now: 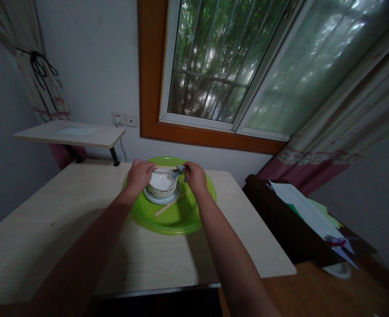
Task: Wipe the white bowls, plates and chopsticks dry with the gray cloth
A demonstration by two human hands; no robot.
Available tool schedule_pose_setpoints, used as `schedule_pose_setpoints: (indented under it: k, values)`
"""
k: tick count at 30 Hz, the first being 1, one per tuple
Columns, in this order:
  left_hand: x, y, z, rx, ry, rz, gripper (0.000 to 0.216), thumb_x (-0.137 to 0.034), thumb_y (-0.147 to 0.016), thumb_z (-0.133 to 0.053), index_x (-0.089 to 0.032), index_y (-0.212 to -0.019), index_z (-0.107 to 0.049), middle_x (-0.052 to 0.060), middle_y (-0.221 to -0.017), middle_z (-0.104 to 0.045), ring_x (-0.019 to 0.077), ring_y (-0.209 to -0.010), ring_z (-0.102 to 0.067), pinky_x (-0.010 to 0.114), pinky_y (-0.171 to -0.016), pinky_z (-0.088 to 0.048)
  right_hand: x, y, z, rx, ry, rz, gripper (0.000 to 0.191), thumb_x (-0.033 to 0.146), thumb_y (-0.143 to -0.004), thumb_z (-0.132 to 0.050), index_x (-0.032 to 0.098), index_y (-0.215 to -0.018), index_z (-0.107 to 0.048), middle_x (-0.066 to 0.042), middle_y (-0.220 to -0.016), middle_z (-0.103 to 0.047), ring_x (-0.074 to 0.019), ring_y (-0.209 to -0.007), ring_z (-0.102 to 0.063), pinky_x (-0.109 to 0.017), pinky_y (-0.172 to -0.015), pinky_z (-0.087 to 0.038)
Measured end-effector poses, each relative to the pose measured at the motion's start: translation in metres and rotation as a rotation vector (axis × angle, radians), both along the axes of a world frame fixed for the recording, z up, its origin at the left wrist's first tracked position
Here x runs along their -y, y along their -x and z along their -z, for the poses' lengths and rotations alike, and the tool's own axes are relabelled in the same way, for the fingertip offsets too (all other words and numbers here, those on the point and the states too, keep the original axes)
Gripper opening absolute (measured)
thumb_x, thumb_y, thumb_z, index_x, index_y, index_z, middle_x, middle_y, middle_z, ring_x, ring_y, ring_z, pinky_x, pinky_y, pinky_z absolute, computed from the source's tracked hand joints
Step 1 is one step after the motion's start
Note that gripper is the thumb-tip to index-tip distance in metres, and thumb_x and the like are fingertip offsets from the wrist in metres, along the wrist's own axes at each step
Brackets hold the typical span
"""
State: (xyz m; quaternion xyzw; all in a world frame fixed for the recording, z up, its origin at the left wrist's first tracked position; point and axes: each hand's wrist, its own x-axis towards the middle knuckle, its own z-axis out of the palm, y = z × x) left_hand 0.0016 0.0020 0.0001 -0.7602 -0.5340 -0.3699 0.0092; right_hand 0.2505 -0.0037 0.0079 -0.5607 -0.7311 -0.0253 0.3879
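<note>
A large green basin (181, 218) sits on a pale wooden table (65, 229). Inside it stand stacked white bowls (162, 184) on a small plate, with one chopstick (171, 204) lying beside them. Above the bowls, my left hand (139, 175) is closed on one end of another chopstick (166, 167) held level. My right hand (195, 177) is closed on a small grey cloth (179, 170) pinched around that chopstick's other end.
A small raised shelf (72, 133) stands at the table's back left, under a wall socket (124, 119). A dark side table (287, 220) with papers (308, 211) is on the right. Behind are a window (234, 66) and curtains.
</note>
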Motion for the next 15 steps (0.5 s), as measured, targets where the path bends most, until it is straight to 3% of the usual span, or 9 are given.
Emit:
schedule_pose_setpoints:
  k: [4, 7, 10, 15]
  values:
    - [-0.003, 0.003, 0.002, -0.014, -0.011, -0.017, 0.029, -0.03, -0.094, -0.047, -0.023, -0.094, -0.075, 0.004, -0.103, -0.076, 0.026, -0.095, -0.057, 0.042, -0.091, -0.04, -0.004, -0.01, 0.002, -0.141, -0.017, 0.162, 0.029, 0.011, -0.086, -0.05, 0.02, -0.103, -0.071, -0.008, -0.097, -0.073, -0.0221, -0.091, -0.063, -0.032, -0.085, -0.046]
    - [-0.004, 0.003, 0.004, -0.025, -0.008, -0.012, 0.028, -0.03, -0.094, -0.047, -0.022, -0.094, -0.075, 0.003, -0.102, -0.076, 0.0256, -0.096, -0.057, 0.041, -0.09, -0.041, -0.005, -0.015, 0.001, -0.271, -0.078, 0.204, 0.027, 0.014, -0.087, -0.05, 0.018, -0.106, -0.069, -0.008, -0.1, -0.073, -0.0225, -0.093, -0.063, -0.034, -0.087, -0.047]
    - [-0.004, 0.001, 0.005, -0.049, 0.0, 0.038, 0.028, -0.03, -0.094, -0.048, -0.022, -0.092, -0.075, 0.003, -0.099, -0.076, 0.0252, -0.095, -0.056, 0.04, -0.09, -0.041, -0.003, -0.013, -0.002, -0.307, -0.139, 0.107, 0.026, 0.019, -0.09, -0.051, 0.017, -0.109, -0.068, -0.01, -0.105, -0.072, -0.0228, -0.097, -0.063, -0.036, -0.091, -0.047]
    - [0.001, -0.004, 0.0, -0.124, -0.011, 0.141, 0.03, -0.03, -0.095, -0.047, -0.021, -0.094, -0.075, 0.004, -0.098, -0.076, 0.0257, -0.094, -0.054, 0.041, -0.09, -0.042, 0.007, 0.007, -0.009, -0.146, -0.186, -0.253, 0.025, 0.022, -0.093, -0.055, 0.021, -0.113, -0.069, -0.009, -0.119, -0.071, -0.022, -0.11, -0.061, -0.037, -0.101, -0.045]
